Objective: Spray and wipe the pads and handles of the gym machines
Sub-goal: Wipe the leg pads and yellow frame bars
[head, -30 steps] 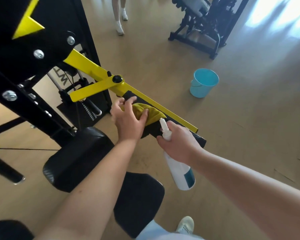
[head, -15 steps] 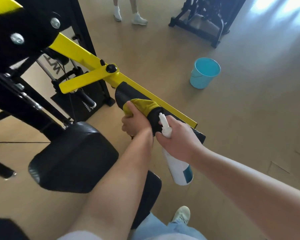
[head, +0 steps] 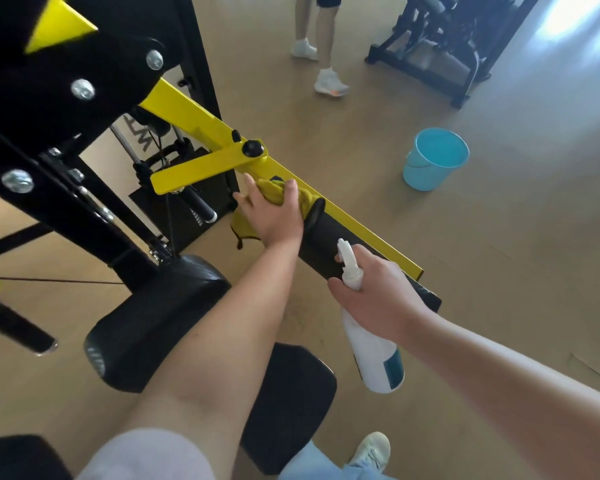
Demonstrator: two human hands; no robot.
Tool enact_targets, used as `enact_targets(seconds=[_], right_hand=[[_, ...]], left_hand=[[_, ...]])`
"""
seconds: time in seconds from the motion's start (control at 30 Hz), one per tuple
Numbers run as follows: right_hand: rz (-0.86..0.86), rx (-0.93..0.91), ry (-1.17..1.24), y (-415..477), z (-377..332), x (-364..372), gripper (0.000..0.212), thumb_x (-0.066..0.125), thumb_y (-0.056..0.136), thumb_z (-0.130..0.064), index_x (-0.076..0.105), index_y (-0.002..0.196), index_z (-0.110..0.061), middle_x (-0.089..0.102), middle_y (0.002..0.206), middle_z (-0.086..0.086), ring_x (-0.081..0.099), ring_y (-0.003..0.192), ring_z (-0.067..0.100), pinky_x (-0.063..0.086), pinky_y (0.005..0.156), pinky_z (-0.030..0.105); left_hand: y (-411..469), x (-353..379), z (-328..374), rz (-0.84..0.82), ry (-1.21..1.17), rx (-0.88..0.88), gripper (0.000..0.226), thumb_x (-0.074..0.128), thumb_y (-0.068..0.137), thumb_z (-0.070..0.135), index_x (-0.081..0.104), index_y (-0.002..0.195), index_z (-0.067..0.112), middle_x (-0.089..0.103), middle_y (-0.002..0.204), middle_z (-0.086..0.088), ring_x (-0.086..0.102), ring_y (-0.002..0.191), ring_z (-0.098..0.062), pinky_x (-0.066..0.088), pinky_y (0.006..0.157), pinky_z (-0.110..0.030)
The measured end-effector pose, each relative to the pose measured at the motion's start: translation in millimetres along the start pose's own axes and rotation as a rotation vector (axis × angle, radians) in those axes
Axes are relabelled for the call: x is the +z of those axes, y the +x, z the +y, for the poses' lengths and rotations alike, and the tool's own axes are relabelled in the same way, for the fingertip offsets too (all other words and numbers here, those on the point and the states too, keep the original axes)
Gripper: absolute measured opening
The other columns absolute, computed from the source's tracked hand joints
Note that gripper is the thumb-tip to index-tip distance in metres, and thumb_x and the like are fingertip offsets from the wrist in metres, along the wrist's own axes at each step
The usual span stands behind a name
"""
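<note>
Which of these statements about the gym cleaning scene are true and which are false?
1. The left hand presses a yellow cloth against the black arm pad. True.
2. The right hand holds a sponge. False: it holds a white spray bottle by the neck.
3. A blue bucket stands on the floor beyond the machine. True.
4. The bucket hangs from the yellow bar. False: it stands apart from the bar.
5. Nobody else is in view. False: another person's legs show at the top.
</note>
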State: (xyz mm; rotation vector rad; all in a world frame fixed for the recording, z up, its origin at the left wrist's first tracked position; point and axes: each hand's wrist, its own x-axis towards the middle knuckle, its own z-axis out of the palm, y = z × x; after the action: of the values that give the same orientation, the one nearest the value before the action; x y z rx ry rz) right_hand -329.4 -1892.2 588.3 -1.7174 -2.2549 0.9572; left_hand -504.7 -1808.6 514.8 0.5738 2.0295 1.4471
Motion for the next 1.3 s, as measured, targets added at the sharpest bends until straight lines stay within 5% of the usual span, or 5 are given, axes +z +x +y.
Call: enact_targets(seconds=[0.4, 0.63, 1.0, 1.17, 1.3], right_hand=[[0.003, -0.006, 0.091, -8, 6, -5, 0.018, 0.067, 0.094, -0.038, 0.050, 0.093, -0.031, 0.063, 0.083, -0.010, 0.060, 0.074, 0.012, 0.050, 0.058, 0.026], [-0.029, 0.042, 0.090, -27, 23, -8, 0.025, 0.064, 0.095, -0.040, 0.053, 0.117, -0.039, 0.066, 0.093, -0.007, 0.065, 0.081, 0.016, 0.063, 0.069, 0.040], [-0.014, 0.030, 0.186, -69, 76, -26, 0.017, 0.068, 0.091, -0.033, 0.055, 0.101, -0.032, 0.066, 0.087, -0.006, 0.064, 0.076, 0.019, 0.059, 0.064, 0.042], [0.003, 0.070, 0.226, -96, 114, -38, 0.015, 0.068, 0.088, -0.030, 0.053, 0.090, -0.027, 0.067, 0.081, -0.006, 0.061, 0.071, 0.018, 0.056, 0.062, 0.041], [-0.050, 0.075, 0.174, -108, 126, -45, 0.013, 0.067, 0.090, -0.032, 0.054, 0.094, -0.031, 0.066, 0.081, -0.005, 0.063, 0.071, 0.020, 0.056, 0.062, 0.041]], left_hand=[[-81, 6, -68, -0.220, 0.193, 0.496, 0.073, 0.041, 0.103, 0.053, -0.005, 0.159, 0.047, -0.038, 0.162, -0.008, -0.023, 0.154, -0.030, 0.012, 0.125, -0.056], [-37, 3, -21, -0.048, 0.128, 0.248, 0.061, 0.043, 0.104, 0.048, 0.026, 0.161, 0.031, -0.023, 0.168, -0.012, -0.013, 0.156, -0.033, 0.012, 0.126, -0.047], [-148, 40, -58, -0.130, 0.192, 0.544, 0.050, 0.060, 0.092, 0.038, 0.061, 0.141, 0.029, -0.007, 0.169, -0.022, -0.016, 0.152, -0.048, -0.002, 0.122, -0.054], [-212, 60, -71, -0.129, 0.177, 0.558, 0.052, 0.060, 0.093, 0.048, 0.057, 0.142, 0.031, -0.007, 0.167, -0.025, -0.012, 0.153, -0.047, -0.012, 0.121, -0.029], [-222, 62, -64, -0.166, 0.184, 0.432, 0.075, 0.062, 0.090, 0.055, 0.037, 0.157, 0.032, -0.022, 0.168, -0.012, -0.021, 0.155, -0.032, -0.006, 0.124, -0.046]])
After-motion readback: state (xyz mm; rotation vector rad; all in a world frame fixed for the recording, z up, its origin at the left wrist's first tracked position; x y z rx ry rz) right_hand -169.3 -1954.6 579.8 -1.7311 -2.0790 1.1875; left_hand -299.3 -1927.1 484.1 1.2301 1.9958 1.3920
